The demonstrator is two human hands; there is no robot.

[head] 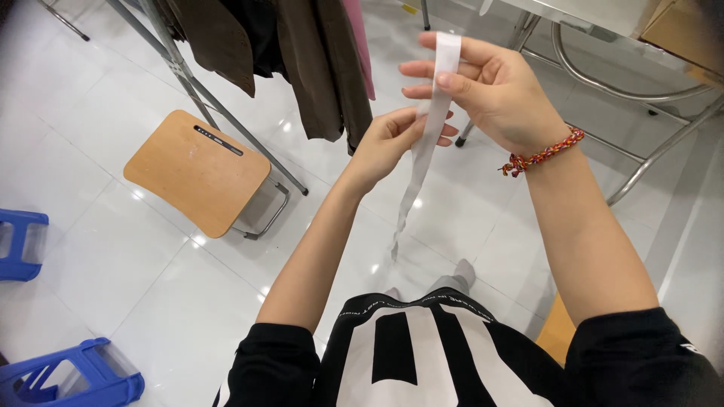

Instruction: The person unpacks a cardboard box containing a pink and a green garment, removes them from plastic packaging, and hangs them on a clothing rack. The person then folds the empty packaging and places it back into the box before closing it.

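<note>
Nearest the lens I logged a black shirt with a white front panel [422, 362], filling the bottom edge of the head view, with both bare forearms rising from its sleeves. Above it, I noted the right hand [494, 90] raised highest, thumb pressed down on the upper end of a white strip [431, 124], fingers spread narrowly behind it. A red and yellow braided bracelet [544, 153] sat on that wrist. The left hand [388, 143] was just below and to the left, fingers curled closed on the same strip partway down its length. So both hands held the strip, pinched, none wide open. The strip hung from the right thumb, passed through the left fingers, then dangled free and slightly twisted, its lower end in the air above the white tiled floor [113, 249]. I could not tell if it was paper or fabric; possibly a tape backing.

Surroundings recorded: a wooden seat on a metal frame [197, 169] stood left of the hands, well apart from them. Brown garments [317, 68] hung from a metal rack [181, 68] behind the left hand. Two blue plastic stools [75, 377] sat at the left edge. A steel-legged table [603, 30] occupied the upper right.
</note>
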